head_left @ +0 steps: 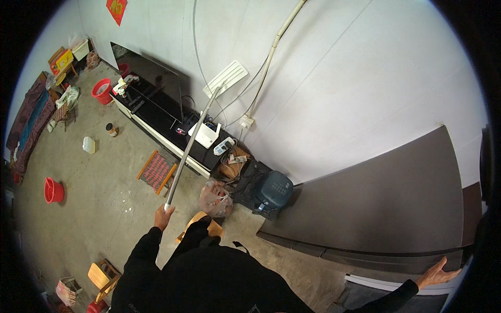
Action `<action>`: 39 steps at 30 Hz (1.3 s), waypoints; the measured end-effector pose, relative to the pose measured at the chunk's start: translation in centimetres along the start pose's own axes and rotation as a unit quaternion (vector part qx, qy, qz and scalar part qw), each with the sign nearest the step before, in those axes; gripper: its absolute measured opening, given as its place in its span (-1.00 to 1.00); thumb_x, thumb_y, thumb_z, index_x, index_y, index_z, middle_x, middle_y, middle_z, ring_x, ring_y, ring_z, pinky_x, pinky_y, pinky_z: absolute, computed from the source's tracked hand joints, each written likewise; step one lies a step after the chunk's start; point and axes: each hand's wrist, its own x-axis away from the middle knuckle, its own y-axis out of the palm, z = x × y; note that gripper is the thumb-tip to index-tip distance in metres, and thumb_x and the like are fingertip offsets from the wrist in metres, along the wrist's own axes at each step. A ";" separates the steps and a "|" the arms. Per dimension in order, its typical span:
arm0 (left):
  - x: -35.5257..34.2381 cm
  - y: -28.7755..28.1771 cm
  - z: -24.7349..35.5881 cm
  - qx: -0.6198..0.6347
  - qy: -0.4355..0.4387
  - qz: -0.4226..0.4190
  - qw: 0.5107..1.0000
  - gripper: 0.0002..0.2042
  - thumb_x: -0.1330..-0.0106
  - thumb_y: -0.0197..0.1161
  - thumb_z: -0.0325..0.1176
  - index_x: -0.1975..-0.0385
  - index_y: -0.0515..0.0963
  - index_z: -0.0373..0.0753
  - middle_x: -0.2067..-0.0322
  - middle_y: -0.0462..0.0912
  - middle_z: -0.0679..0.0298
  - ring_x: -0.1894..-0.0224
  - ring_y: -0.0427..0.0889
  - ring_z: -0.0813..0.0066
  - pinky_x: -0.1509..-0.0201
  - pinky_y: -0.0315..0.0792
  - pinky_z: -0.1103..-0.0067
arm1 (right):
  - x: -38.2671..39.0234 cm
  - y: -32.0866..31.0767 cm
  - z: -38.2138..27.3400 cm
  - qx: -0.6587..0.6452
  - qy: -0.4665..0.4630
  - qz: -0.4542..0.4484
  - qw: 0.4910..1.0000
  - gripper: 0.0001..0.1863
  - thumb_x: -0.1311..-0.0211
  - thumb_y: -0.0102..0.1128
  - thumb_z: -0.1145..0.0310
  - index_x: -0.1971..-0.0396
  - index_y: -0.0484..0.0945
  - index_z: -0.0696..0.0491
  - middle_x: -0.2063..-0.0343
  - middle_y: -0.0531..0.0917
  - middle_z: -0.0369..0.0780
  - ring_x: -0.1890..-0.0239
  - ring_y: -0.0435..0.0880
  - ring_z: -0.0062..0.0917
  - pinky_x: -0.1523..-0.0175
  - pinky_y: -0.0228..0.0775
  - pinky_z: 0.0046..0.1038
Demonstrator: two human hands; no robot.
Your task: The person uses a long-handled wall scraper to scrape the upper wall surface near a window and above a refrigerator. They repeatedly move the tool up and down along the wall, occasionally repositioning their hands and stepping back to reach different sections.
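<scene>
- My left hand (163,218) grips the pole (188,147); its slotted paddle (229,76) appears near the wall (323,104), toward the right end of the cabinet (156,136).
- Right hand (437,274) spread at the edge of the refrigerator (386,208): I'd brace there, pole clear of the router (206,136).

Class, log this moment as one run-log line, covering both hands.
left hand: grips long-handled swatter | right hand: open, at grey refrigerator edge | slotted head: before white wall

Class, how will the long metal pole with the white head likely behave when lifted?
The pole runs straight from the left hand, so it is probably stiff. Its slatted white head looks thin, so likely light and perhaps bendy.
</scene>
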 end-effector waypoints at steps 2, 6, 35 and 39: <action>0.8 -0.4 0.5 0.002 0.011 0.005 1.000 -0.68 -0.28 0.28 -0.14 0.48 0.43 -0.29 0.61 0.40 0.33 0.52 0.34 0.53 0.43 0.32 0.48 | 0.0 0.1 0.4 0.009 -0.001 -0.004 1.000 -0.18 -0.25 0.22 0.09 -0.38 0.05 0.10 -0.25 0.24 0.03 -0.28 0.30 -0.14 -0.33 0.24 -0.07; 0.9 -0.4 1.5 -0.014 0.035 0.032 0.999 -0.68 -0.27 0.29 -0.16 0.47 0.42 -0.30 0.64 0.43 0.20 0.56 0.37 0.46 0.45 0.33 0.43 | 0.0 0.1 0.8 -0.030 0.010 -0.023 0.999 -0.16 -0.23 0.23 0.05 -0.37 0.06 0.11 -0.25 0.23 0.03 -0.27 0.31 -0.16 -0.31 0.29 -0.09; 0.4 5.0 5.1 0.053 0.003 -0.004 0.999 -0.72 -0.34 0.22 -0.17 0.40 0.40 -0.28 0.61 0.39 0.32 0.51 0.35 0.57 0.44 0.31 0.51 | 0.6 -0.3 3.9 0.007 0.031 -0.035 0.999 -0.05 -0.12 0.24 -0.24 -0.26 0.18 0.22 -0.13 0.38 0.07 -0.12 0.49 -0.16 -0.12 0.44 -0.09; -0.6 7.1 5.9 0.007 -0.002 -0.010 1.000 -0.69 -0.32 0.23 -0.16 0.38 0.38 -0.31 0.59 0.48 0.14 0.53 0.45 0.40 0.42 0.37 0.41 | 0.3 0.5 5.8 -0.049 0.061 -0.070 0.994 -0.08 -0.16 0.21 -0.22 -0.25 0.19 0.23 -0.13 0.40 0.05 -0.11 0.49 -0.16 -0.12 0.43 -0.07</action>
